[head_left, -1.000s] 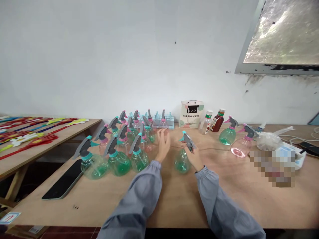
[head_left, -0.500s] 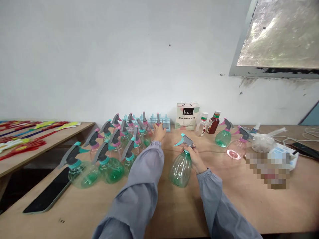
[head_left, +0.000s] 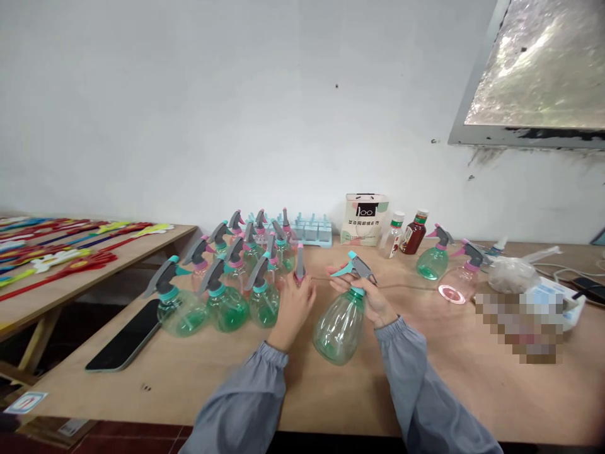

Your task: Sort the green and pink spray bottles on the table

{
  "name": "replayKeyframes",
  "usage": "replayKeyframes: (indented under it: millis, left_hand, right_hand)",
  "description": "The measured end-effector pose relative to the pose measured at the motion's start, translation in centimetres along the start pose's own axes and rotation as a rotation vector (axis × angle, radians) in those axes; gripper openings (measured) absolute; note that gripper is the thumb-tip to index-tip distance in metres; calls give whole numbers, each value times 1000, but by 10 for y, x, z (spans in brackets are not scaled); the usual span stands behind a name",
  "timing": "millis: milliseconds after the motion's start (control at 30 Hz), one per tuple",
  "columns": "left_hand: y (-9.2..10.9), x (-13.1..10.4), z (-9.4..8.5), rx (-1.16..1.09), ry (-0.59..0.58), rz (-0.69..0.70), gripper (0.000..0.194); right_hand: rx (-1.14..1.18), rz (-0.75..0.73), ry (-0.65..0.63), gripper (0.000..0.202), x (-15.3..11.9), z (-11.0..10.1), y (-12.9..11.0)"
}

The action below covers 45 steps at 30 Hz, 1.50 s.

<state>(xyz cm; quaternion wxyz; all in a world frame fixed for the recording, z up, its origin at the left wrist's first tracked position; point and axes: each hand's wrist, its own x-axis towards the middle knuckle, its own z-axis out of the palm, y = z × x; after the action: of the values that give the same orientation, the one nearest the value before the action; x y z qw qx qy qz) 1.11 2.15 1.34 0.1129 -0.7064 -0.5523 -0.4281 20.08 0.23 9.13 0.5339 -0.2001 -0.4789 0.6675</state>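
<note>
My right hand [head_left: 371, 296] is closed around the neck of a clear green spray bottle [head_left: 338, 334] with a teal-and-grey trigger head, its base tilted toward the left. My left hand [head_left: 293, 309] is wrapped round a spray bottle with a grey-and-pink trigger head [head_left: 300, 260]; most of its body is hidden behind the hand. Just left of that hand, several green and pink spray bottles stand in close rows, among them a green one [head_left: 265, 306] nearest to the wrist and another green one [head_left: 227, 309] beside it.
A phone [head_left: 123, 337] lies front left. A light-blue rack [head_left: 316, 233], a paper bag [head_left: 363, 221] and two sauce bottles [head_left: 414, 233] stand along the wall. Toward the right are a green spray bottle [head_left: 432, 261], a pink one [head_left: 458, 284] and a plastic bag [head_left: 513, 274]. Colourful items cover the left table [head_left: 155, 249].
My left hand has drawn back toward me from the back row, bringing the pink-headed spray bottle with it. My right hand still holds the green one, now tilted more. The view has shifted left.
</note>
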Motion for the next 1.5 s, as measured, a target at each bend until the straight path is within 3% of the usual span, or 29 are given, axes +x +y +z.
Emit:
replayKeyframes:
  millis: [200,300,500,733,867,1067,1267,1500]
  left_hand:
    - [-8,-15,11,5,98,68,40]
    - [-11,-17,16,-11,85,78,42]
    - [-11,-21,10,-18,53,73,44]
    - [-12,-22,12,-23,50,78,44]
    - [-12,-21,11,-28,37,70,45]
    - [-10,-20,10,-50,32,61,45]
    - [-11,-21,10,-53,39,57,45]
    - [-14,-21,21,-11,79,113,44]
  right_hand:
    - [-24,-33,-36,33,-1,12,-1]
    - [-4,-42,-22,32,0,15,-1]
    - [-88,-33,31,18,1,16,0]
    - [-29,-187,296,8,3,23,2]
    - [-83,-128,196,19,1,29,-3]
    - [-116,-159,231,14,0,26,1]
    - [-122,-92,138,22,-3,27,0]
    - [-74,-263,279,12,-5,30,8]
